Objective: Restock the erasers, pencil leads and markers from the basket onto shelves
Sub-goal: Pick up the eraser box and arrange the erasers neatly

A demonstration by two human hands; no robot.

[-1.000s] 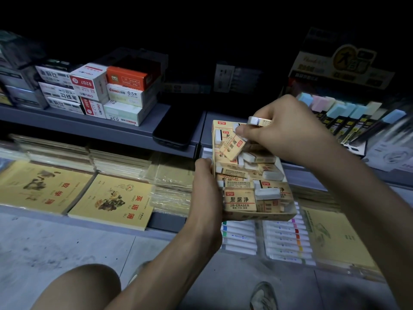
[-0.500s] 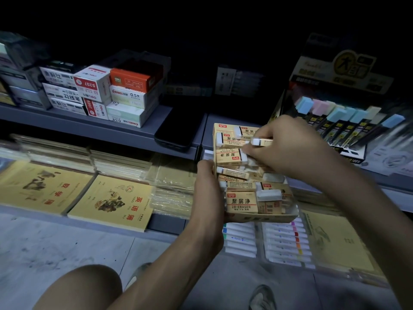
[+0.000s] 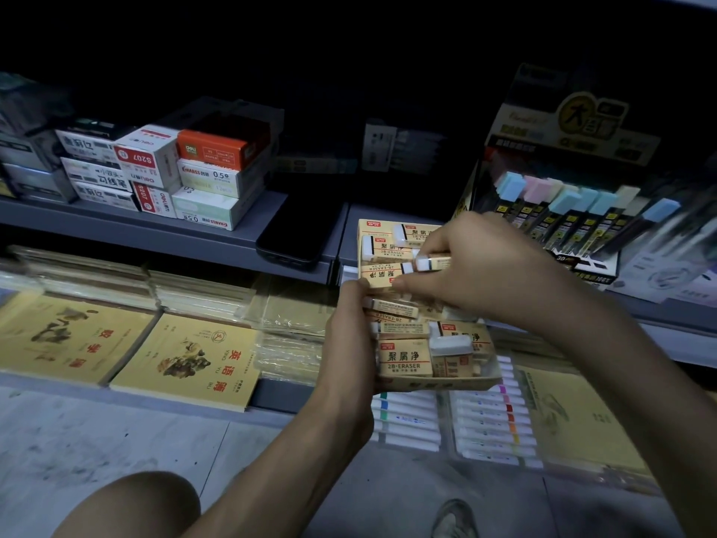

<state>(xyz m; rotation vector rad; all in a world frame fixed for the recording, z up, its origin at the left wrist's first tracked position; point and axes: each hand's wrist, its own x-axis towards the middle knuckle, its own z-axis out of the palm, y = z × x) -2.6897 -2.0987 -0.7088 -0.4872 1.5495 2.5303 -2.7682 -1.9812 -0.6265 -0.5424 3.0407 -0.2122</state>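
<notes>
An open cardboard eraser box (image 3: 442,383) full of several yellow-sleeved erasers hangs in front of the middle shelf. My left hand (image 3: 349,335) grips the box by its left side from below. My right hand (image 3: 477,266) reaches over the top of the box and pinches one eraser (image 3: 432,262) between its fingertips, close above the erasers that lie in the box. Marker sets (image 3: 492,421) lie on the lowest shelf just under the box. Pencil lead tubes (image 3: 562,223) stand in a display on the right of the middle shelf.
A black phone (image 3: 298,231) lies on the grey middle shelf (image 3: 155,231) left of the box. Stacked lead boxes (image 3: 201,180) stand further left. Yellow exercise books (image 3: 186,363) fill the lowest shelf. My knee and a shoe show above the grey floor (image 3: 116,436).
My right hand has come down from above the box with the eraser and now holds it low over the box's upper rows. The box has stayed in my left hand.
</notes>
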